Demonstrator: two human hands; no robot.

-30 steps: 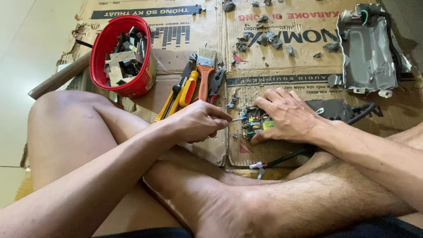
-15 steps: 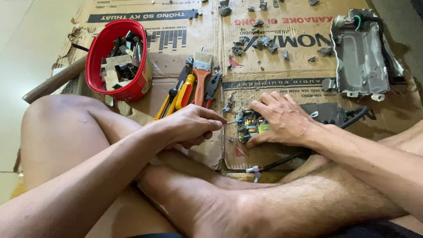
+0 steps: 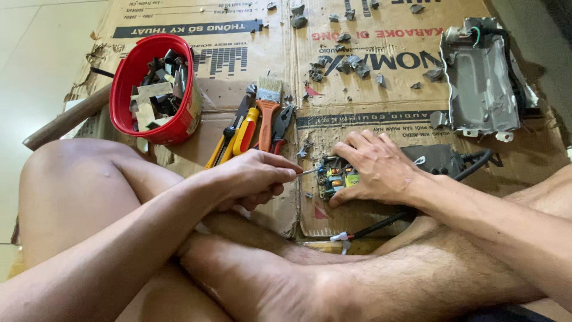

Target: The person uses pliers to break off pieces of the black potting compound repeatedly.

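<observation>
Circuit board (image 3: 335, 177) at cardboard sheet's (image 3: 381, 95) near edge, bucket (image 3: 156, 89) far-left corner (scraps inside), metal casing (image 3: 480, 80) right edge, tools (image 3: 256, 122) between.

Both forearms were bare from the lower frame edge to the wrist; no sleeve, cuff, glove, watch, bracelet or ring was visible on either. The left hand (image 3: 250, 179) and the right hand (image 3: 375, 170) were uncovered, with short, unpainted fingernails. Knuckles and tendons showed as raised ridges on the back of the right hand. Both legs were bare as far as they showed, with no sock or footwear in view. Fine dark hair covered the shin in the foreground and the right forearm. A narrow strip of dark fabric, probably shorts, appeared along the bottom edge of the frame.
</observation>
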